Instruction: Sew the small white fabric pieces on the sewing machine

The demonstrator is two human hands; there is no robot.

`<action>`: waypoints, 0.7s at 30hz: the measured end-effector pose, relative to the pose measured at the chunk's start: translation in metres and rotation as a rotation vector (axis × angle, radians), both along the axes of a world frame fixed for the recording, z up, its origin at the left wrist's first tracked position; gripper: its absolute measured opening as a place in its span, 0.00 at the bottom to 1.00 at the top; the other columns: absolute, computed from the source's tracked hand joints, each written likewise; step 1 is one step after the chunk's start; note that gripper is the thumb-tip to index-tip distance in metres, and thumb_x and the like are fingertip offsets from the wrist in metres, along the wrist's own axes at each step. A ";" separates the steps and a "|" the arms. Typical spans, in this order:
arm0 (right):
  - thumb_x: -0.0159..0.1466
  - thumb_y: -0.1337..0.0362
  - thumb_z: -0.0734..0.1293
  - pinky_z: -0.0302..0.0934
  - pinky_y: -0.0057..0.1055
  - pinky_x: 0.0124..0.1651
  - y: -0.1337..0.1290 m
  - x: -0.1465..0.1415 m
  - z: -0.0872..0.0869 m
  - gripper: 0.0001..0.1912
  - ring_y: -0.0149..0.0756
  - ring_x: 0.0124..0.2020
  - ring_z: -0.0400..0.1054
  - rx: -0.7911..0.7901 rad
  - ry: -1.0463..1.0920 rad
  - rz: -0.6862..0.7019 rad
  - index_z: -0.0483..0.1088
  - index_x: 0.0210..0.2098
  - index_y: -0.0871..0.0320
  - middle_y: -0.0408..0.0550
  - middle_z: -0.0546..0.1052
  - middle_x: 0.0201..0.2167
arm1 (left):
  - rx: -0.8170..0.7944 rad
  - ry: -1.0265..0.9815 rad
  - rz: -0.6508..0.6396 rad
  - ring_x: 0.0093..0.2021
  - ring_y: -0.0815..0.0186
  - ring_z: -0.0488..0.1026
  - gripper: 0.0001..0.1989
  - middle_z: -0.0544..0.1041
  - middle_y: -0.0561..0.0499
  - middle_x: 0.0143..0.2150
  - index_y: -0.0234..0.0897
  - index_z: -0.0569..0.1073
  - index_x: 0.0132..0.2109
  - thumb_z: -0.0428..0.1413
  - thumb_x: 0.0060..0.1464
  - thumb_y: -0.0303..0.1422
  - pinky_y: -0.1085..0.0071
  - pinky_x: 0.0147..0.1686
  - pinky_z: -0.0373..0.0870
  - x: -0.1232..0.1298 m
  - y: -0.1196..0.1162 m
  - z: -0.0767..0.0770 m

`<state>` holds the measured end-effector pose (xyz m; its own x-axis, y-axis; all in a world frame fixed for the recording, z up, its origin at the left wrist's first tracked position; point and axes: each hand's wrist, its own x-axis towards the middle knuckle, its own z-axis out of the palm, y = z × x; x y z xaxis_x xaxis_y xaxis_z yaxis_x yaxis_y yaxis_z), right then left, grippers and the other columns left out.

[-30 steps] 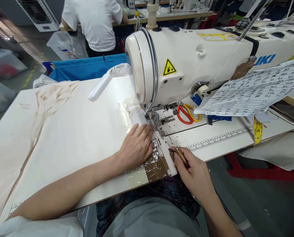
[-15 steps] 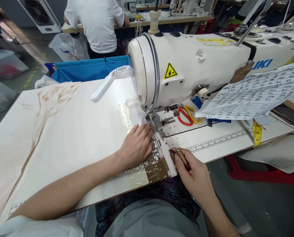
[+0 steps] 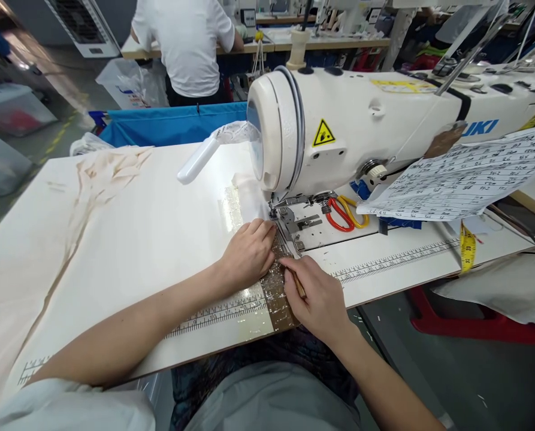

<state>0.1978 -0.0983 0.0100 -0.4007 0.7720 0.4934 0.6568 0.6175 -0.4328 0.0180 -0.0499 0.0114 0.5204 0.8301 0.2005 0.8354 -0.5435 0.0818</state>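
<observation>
My left hand [image 3: 248, 254] rests on the bed of a white sewing machine [image 3: 339, 129], fingers curled and pressed together beside the presser foot [image 3: 274, 212]. Its fingertips are on a white piece of fabric [image 3: 251, 200] that runs toward the needle area; their grip is partly hidden. Just to the right, my right hand [image 3: 316, 296] is closed round an awl, whose wooden handle [image 3: 299, 286] shows between thumb and fingers. The awl's tip is lost among the metal parts by the foot. Shiny brown tape [image 3: 280, 302] covers the table edge under both hands.
Red-and-yellow-handled scissors [image 3: 345, 214] lie behind the foot. A written paper sheet [image 3: 465, 179] hangs at right above a yellow measuring tape [image 3: 467, 248]. Pale cloth [image 3: 73, 221] spreads at left, and a white-handled object [image 3: 199, 158] lies by the machine head. A person [image 3: 184, 48] sits beyond.
My right hand has moved left and up with the awl, close to my left hand. My left hand stays by the foot, its fingers more curled. The view has shifted slightly.
</observation>
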 end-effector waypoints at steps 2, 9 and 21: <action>0.70 0.69 0.58 0.60 0.27 0.28 0.004 -0.004 -0.003 0.13 0.32 0.28 0.71 0.075 -0.077 -0.024 0.72 0.47 0.62 0.48 0.76 0.32 | 0.003 -0.006 -0.001 0.54 0.53 0.66 0.20 0.69 0.37 0.56 0.24 0.65 0.59 0.44 0.63 0.29 0.58 0.52 0.70 -0.001 0.000 -0.001; 0.70 0.70 0.58 0.56 0.27 0.25 0.009 -0.010 -0.004 0.13 0.32 0.28 0.71 0.142 -0.233 -0.084 0.73 0.47 0.64 0.48 0.77 0.33 | 0.026 -0.030 -0.010 0.53 0.52 0.66 0.19 0.69 0.36 0.56 0.24 0.65 0.58 0.43 0.64 0.29 0.56 0.51 0.71 0.000 0.000 -0.001; 0.68 0.71 0.61 0.55 0.31 0.23 0.007 -0.022 -0.003 0.13 0.34 0.23 0.71 0.144 -0.506 -0.202 0.71 0.50 0.64 0.52 0.77 0.34 | 0.011 -0.058 0.038 0.52 0.53 0.66 0.20 0.69 0.37 0.55 0.24 0.67 0.58 0.43 0.64 0.30 0.58 0.52 0.70 -0.004 0.007 -0.006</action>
